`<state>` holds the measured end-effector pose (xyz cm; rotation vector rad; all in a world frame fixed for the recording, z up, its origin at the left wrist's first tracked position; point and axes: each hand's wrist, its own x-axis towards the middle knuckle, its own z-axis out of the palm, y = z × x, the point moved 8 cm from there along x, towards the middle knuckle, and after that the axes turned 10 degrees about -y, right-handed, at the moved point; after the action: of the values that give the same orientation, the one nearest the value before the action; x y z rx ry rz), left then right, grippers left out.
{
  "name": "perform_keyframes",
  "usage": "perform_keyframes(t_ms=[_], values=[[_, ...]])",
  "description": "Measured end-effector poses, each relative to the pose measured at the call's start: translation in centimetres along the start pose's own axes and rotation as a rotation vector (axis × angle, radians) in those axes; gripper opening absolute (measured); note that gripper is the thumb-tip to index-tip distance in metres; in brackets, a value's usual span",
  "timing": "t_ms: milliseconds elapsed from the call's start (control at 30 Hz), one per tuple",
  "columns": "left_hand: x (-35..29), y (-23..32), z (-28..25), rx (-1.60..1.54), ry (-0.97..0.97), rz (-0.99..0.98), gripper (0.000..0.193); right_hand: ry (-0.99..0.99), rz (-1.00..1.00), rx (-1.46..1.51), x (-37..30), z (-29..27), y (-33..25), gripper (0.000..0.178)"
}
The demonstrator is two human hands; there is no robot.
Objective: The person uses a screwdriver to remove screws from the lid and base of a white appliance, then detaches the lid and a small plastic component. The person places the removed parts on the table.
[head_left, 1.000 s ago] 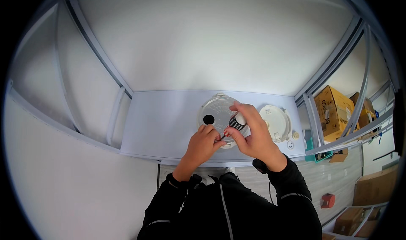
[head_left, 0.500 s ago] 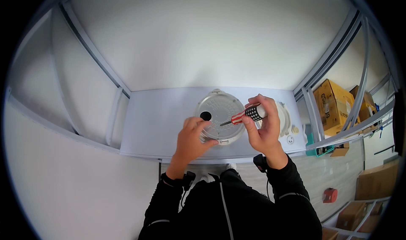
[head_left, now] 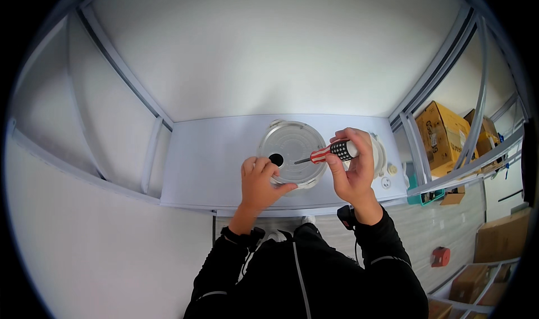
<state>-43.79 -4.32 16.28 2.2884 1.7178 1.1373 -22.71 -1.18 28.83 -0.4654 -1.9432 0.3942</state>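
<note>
A round, pale grey, flat-topped housing (head_left: pixel 297 142) lies on the white table. It has small tabs on its rim and a dark round hole (head_left: pixel 275 159) at its left side. My left hand (head_left: pixel 259 183) holds the near-left rim, fingers bent beside the hole and thumb along the near edge. In my right hand (head_left: pixel 356 170) is a screwdriver (head_left: pixel 330 151). Its handle has red and white stripes, then black with white spots, and a white end. The shaft points left over the housing; whether its tip touches the surface I cannot tell.
Right of the housing, partly behind my right hand, lies a white ring-shaped part (head_left: pixel 379 156). Near it are a small beige piece (head_left: pixel 391 169) and a small white disc (head_left: pixel 386 182). Grey frame posts bound the table; cardboard boxes (head_left: pixel 443 136) and a teal basket (head_left: pixel 424 197) stand beyond the right side.
The housing has turned counter-clockwise: its far tab went left, and the hole moved nearer to me. My left hand shifted slightly right along the rim. The screwdriver moved slightly right.
</note>
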Motion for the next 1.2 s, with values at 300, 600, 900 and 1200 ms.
perform_keyframes(t_ms=[300, 600, 900, 1200], values=[[-1.3, 4.1, 3.1, 0.022, 0.085, -0.132, 0.048, 0.014, 0.031, 0.003, -0.8, -0.1, 0.2, 0.050], [-0.8, 2.0, 1.1, -0.156, -0.113, 0.022, 0.027, -0.078, 0.037, 0.056, -1.5, 1.3, 0.1, 0.047], [-0.1, 2.4, 0.9, -0.045, -0.271, 0.003, 0.024, -0.147, 0.019, 0.095, -1.2, 2.7, -0.4, 0.051], [0.5, 3.0, 1.0, 0.026, -0.312, 0.073, 0.027, -0.193, 0.024, 0.064, -0.9, 3.0, -0.8, 0.055]])
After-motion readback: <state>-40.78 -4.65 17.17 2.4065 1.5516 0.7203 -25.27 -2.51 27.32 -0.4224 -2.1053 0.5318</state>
